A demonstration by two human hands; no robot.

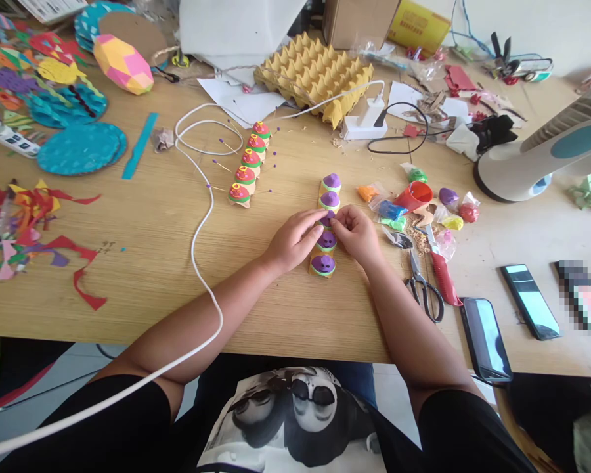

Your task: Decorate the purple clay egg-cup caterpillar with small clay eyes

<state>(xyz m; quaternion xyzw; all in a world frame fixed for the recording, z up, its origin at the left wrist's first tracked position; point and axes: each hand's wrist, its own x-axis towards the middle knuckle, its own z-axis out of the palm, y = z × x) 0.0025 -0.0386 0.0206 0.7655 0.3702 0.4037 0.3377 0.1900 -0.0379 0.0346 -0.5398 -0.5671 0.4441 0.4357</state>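
A strip of egg-carton cups [324, 265] covered in purple clay with pale green edging lies in front of me. The two nearest cups have small dark faces. My left hand [295, 240] has its fingertips and thumb against the left side of the middle cup, steadying it. On the other side, my right hand [357, 233] is closed in a pinch at the same cup; anything between its fingertips is too small to make out. Farther left stands a similar caterpillar strip [245, 175] in red and green clay, with purple-tipped sticks around it.
Clay packets surround a red cup [414, 196] at right, near scissors [423, 289], a red-handled knife [444, 279] and phones [487, 338]. A white cable [197, 253] crosses my left side. An egg tray [315, 75], power strip [367, 121] and fan [546, 148] stand farther back.
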